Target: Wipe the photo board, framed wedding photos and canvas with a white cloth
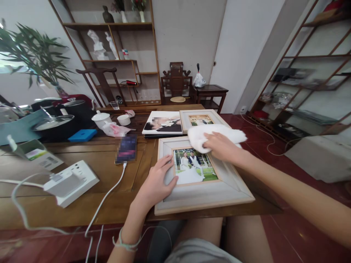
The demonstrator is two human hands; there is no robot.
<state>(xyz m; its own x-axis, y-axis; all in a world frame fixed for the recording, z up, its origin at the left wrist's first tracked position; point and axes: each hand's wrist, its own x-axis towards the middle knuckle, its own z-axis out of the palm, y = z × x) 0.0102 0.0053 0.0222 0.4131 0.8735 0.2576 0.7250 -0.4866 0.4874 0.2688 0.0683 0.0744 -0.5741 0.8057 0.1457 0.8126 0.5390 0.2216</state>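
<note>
A picture frame [197,195] with a wide whitish border lies on the table's near edge, around a photo [193,166] of two people outdoors. My left hand [159,177] rests on the left side of its border, fingers and thumb apart. My right hand [219,146] grips a white fluffy cloth [226,133] over the frame's upper right corner. Part of the photo's top edge is covered by the cloth. Behind it lies a second light frame [185,118], partly hidden by the cloth, and to its left a photo album [161,126].
A phone [126,148] on a charging cable lies on the wooden table [109,175]. Farther left are a white power strip [74,182], a small opened box [41,155], a blue box [82,135], a black pan [55,124] and a white lidded pot [101,118].
</note>
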